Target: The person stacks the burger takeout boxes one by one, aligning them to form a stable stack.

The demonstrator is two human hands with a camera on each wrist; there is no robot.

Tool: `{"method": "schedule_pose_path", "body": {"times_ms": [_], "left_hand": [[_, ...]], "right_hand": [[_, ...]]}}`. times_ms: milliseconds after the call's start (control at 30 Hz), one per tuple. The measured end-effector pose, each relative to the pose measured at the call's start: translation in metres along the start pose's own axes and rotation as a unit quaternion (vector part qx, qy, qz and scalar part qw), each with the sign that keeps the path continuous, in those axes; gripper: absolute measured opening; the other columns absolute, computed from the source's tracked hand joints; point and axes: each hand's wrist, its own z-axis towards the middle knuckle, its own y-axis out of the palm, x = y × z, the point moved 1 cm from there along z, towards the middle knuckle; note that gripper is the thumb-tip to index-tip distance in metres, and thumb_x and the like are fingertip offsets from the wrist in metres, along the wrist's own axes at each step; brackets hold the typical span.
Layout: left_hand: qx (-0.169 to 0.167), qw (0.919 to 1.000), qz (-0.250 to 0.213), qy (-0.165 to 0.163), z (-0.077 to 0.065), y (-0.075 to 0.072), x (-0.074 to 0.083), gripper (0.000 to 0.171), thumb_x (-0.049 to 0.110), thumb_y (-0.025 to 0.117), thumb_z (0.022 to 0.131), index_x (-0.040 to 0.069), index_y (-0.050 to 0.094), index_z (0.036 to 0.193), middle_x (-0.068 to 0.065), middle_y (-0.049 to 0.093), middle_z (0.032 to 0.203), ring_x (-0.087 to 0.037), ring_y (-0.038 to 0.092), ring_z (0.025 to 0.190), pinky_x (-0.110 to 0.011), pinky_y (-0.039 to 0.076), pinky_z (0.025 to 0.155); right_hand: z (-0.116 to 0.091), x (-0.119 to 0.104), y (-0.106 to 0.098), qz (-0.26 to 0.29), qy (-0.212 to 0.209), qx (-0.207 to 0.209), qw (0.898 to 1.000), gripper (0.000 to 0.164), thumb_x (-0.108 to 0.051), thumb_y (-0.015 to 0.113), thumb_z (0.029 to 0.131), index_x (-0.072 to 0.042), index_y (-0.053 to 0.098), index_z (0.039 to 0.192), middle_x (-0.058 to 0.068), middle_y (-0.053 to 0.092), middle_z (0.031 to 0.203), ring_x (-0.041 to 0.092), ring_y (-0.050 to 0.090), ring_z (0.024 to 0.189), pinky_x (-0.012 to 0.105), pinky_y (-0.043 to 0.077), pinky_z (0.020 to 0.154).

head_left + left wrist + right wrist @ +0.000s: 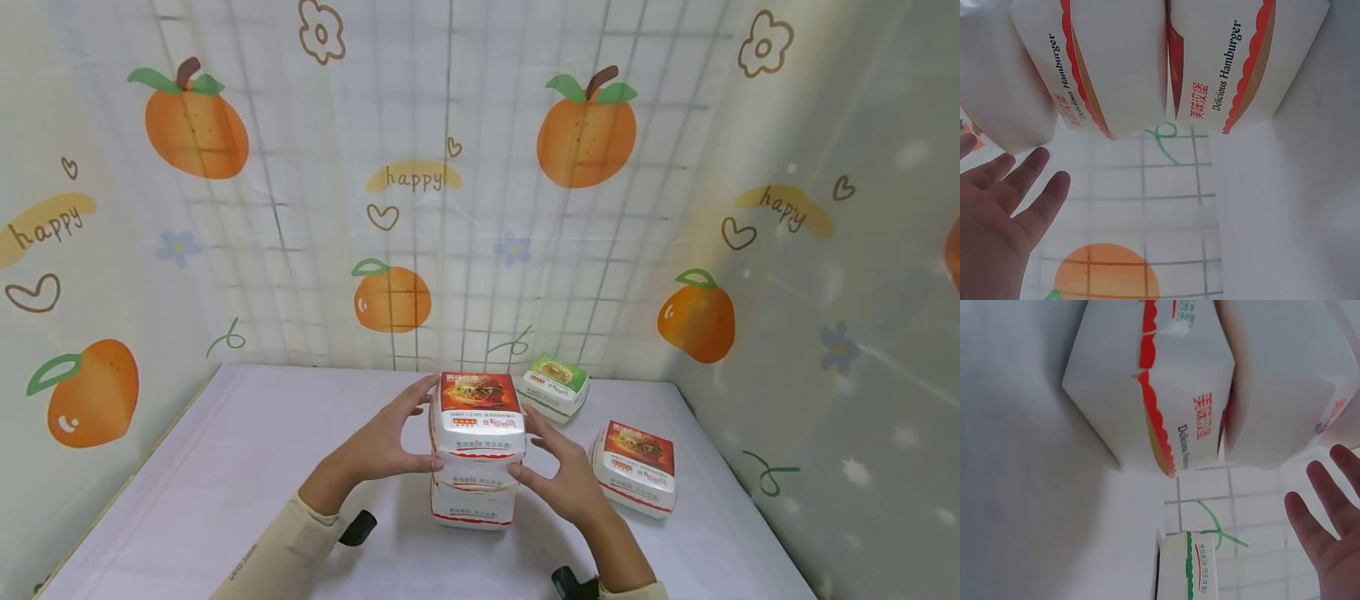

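Note:
In the head view, three white hamburger boxes stand stacked on the table. The top box point(480, 408) has a red burger picture on its lid, and below it are the middle box point(480, 473) and bottom box point(472, 504). My left hand point(386, 433) is at the top box's left side, fingers spread, thumb by its lower front edge. On the opposite side, my right hand point(558, 467) has its thumb near the middle box. Both wrist views show fairly straight fingers point(1329, 500) close to the boxes; exact contact is hard to tell.
A box with a green lid point(555, 387) sits behind the stack to the right. Another red-lidded box point(636, 467) lies at the right of the white table point(285, 442). A curtain printed with oranges point(487, 208) hangs at the back and sides.

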Motion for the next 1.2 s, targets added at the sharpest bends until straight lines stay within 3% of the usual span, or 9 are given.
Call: {"method": "schedule_pose_path", "body": {"times_ms": [233, 367, 600, 800, 1000, 1200], "left_hand": [[0.011, 0.9999, 0.0, -0.005, 0.001, -0.004, -0.003, 0.109, 0.055, 0.081, 0.07, 0.035, 0.016, 0.155, 0.018, 0.025, 0.153, -0.012, 0.036, 0.134, -0.046, 0.039, 0.104], [0.019, 0.9998, 0.002, 0.011, 0.004, -0.005, -0.005, 0.11, 0.054, 0.081, 0.071, 0.032, 0.016, 0.156, 0.016, 0.022, 0.155, -0.011, 0.033, 0.136, -0.046, 0.038, 0.105], [0.036, 0.9989, 0.017, 0.024, 0.007, -0.006, -0.005, 0.101, 0.054, 0.076, 0.076, 0.038, 0.016, 0.155, 0.014, 0.023, 0.156, -0.01, 0.032, 0.136, -0.045, 0.038, 0.106], [0.042, 0.9988, 0.024, 0.01, 0.005, -0.006, -0.002, 0.099, 0.054, 0.075, 0.077, 0.038, 0.016, 0.155, 0.016, 0.021, 0.156, -0.011, 0.031, 0.137, -0.047, 0.039, 0.105], [0.057, 0.998, 0.009, 0.026, -0.002, -0.007, -0.003, 0.097, 0.049, 0.076, 0.079, 0.034, 0.019, 0.155, 0.008, 0.021, 0.158, -0.018, 0.032, 0.138, -0.05, 0.039, 0.104], [0.059, 0.998, 0.004, 0.023, -0.002, -0.006, -0.003, 0.099, 0.049, 0.077, 0.077, 0.036, 0.018, 0.155, 0.01, 0.02, 0.158, -0.021, 0.033, 0.137, -0.051, 0.04, 0.103]], "right_hand": [[0.004, 0.006, -0.004, 0.002, -0.01, -0.009, 1.0, 0.086, -0.034, 0.081, 0.08, -0.036, 0.033, 0.151, -0.001, 0.054, 0.139, 0.021, 0.051, 0.125, 0.049, 0.045, 0.098], [0.003, 0.012, -0.01, -0.003, -0.016, -0.02, 1.0, 0.089, -0.032, 0.084, 0.077, -0.033, 0.035, 0.151, -0.002, 0.053, 0.14, 0.02, 0.051, 0.125, 0.048, 0.046, 0.097], [0.0, 0.021, -0.028, -0.05, 0.013, -0.013, 0.999, 0.084, -0.037, 0.083, 0.077, -0.026, 0.041, 0.149, 0.005, 0.052, 0.142, 0.031, 0.053, 0.122, 0.054, 0.048, 0.093], [-0.001, 0.039, -0.046, -0.12, 0.095, -0.019, 0.988, 0.081, -0.053, 0.077, 0.077, -0.024, 0.047, 0.146, 0.01, 0.047, 0.146, 0.036, 0.051, 0.124, 0.063, 0.041, 0.095], [0.002, 0.055, -0.083, -0.142, 0.235, -0.034, 0.961, 0.094, -0.066, 0.071, 0.075, -0.022, 0.037, 0.152, 0.016, 0.035, 0.153, 0.044, 0.029, 0.137, 0.068, 0.029, 0.101], [0.0, 0.076, -0.12, -0.142, 0.265, -0.052, 0.952, 0.096, -0.064, 0.07, 0.077, -0.012, 0.036, 0.151, 0.02, 0.03, 0.154, 0.048, 0.024, 0.137, 0.071, 0.025, 0.101]]}}
